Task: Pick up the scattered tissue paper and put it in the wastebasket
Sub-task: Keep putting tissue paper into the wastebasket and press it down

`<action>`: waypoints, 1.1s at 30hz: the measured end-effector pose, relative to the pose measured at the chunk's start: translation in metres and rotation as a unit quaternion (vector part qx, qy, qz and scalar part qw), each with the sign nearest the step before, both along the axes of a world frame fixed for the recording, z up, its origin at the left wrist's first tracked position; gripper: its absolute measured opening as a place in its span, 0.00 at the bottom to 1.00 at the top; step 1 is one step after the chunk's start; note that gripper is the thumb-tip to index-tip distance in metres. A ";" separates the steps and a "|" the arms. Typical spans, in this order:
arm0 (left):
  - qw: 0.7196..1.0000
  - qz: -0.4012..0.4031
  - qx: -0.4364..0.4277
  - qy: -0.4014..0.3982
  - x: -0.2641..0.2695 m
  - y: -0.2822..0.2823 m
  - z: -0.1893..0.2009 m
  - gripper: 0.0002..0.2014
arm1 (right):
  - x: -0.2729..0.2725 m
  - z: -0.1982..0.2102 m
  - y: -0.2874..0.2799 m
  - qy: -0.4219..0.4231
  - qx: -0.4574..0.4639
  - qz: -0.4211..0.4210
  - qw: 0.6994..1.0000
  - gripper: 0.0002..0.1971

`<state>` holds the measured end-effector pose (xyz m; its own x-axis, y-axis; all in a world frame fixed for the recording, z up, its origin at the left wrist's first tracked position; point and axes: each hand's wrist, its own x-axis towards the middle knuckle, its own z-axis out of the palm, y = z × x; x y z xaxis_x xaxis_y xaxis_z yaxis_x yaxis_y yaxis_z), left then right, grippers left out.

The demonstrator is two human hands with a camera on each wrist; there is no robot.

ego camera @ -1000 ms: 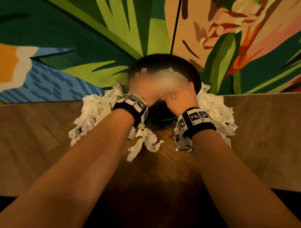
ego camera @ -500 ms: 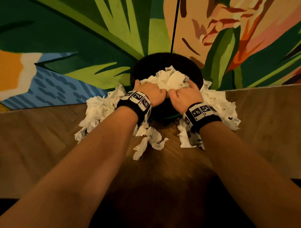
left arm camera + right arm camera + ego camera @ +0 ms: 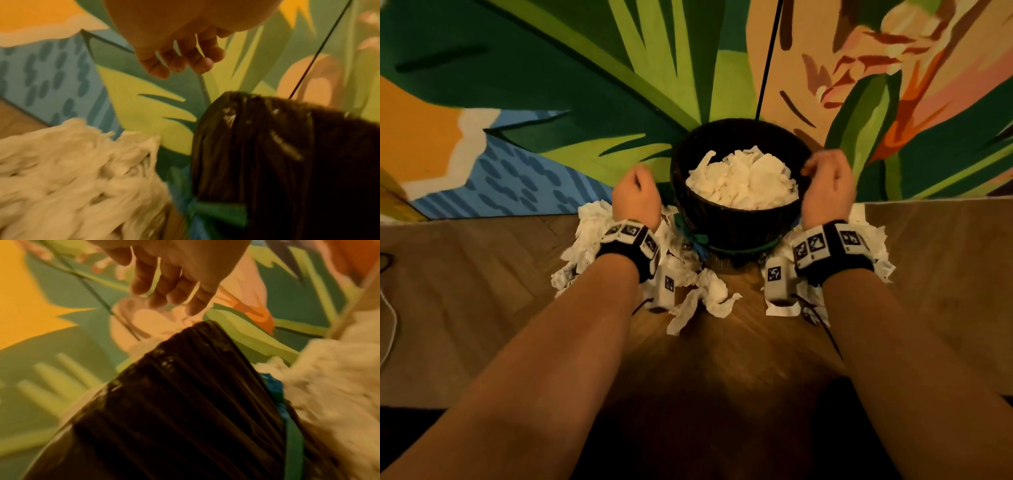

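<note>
White crumpled tissue paper (image 3: 589, 246) lies heaped on the wooden floor (image 3: 465, 291) at the left of the wastebasket, partly hidden behind the left forearm and its black wristband (image 3: 630, 248); the square black-and-white markers on the band carry no readable writing. Above that heap the left hand (image 3: 635, 198) hangs in the air, fingers (image 3: 176, 63) loosely curled, holding nothing. More torn scraps (image 3: 702, 294) trail onto the floor in front of the basket. At centre stands the wastebasket (image 3: 736, 222), lined with a glossy black bag and ringed low down by a green band; a mound of tissue (image 3: 743, 181) fills it nearly to the rim, so its depth cannot be seen. Beside its right rim the right hand (image 3: 825, 185) hovers, fingers (image 3: 174, 288) relaxed and slightly bent, empty. Behind that wrist another tissue pile (image 3: 873, 243) is mostly covered. Both wrist views are blurred. A painted leaf mural (image 3: 551, 102) fills the wall behind.
</note>
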<state>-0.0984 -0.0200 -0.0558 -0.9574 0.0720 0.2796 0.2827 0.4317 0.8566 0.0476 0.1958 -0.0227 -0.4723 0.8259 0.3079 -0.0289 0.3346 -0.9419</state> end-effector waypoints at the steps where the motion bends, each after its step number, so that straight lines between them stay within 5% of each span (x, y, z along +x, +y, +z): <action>1: 0.999 -0.002 -0.037 -0.013 0.004 -0.005 -0.013 0.21 | 0.004 -0.008 0.010 -0.006 -0.070 -0.025 0.997 0.14; 5: 0.952 -0.121 -0.275 -0.054 0.031 -0.026 -0.073 0.22 | 0.036 -0.077 0.033 -0.108 -0.338 -0.112 0.928 0.12; 8: 0.861 -0.247 -0.415 -0.160 0.053 -0.032 -0.114 0.18 | 0.059 -0.137 0.015 -0.376 -0.251 -0.086 0.888 0.13; 10: 0.805 -0.312 -0.456 -0.216 0.069 -0.030 -0.134 0.16 | 0.066 -0.166 -0.013 -0.456 -0.183 0.030 0.871 0.18; 14: 0.767 -0.336 -0.469 -0.281 0.093 -0.027 -0.155 0.17 | 0.058 -0.200 -0.066 -0.549 -0.004 0.266 0.793 0.14; 17: 0.774 -0.315 -0.471 -0.284 0.101 -0.028 -0.159 0.20 | 0.048 -0.212 -0.088 -0.547 0.015 0.321 0.773 0.12; 22: 0.838 -0.214 -0.392 -0.315 0.099 -0.029 -0.154 0.14 | 0.041 -0.224 -0.100 -0.523 0.038 0.348 0.777 0.02; 28: 0.859 -0.158 -0.360 -0.330 0.086 -0.035 -0.152 0.06 | 0.047 -0.230 -0.097 -0.569 0.045 0.342 0.747 0.16; 33: 0.853 -0.203 -0.370 -0.308 0.073 -0.032 -0.156 0.33 | 0.051 -0.229 -0.093 -0.563 0.061 0.356 0.743 0.09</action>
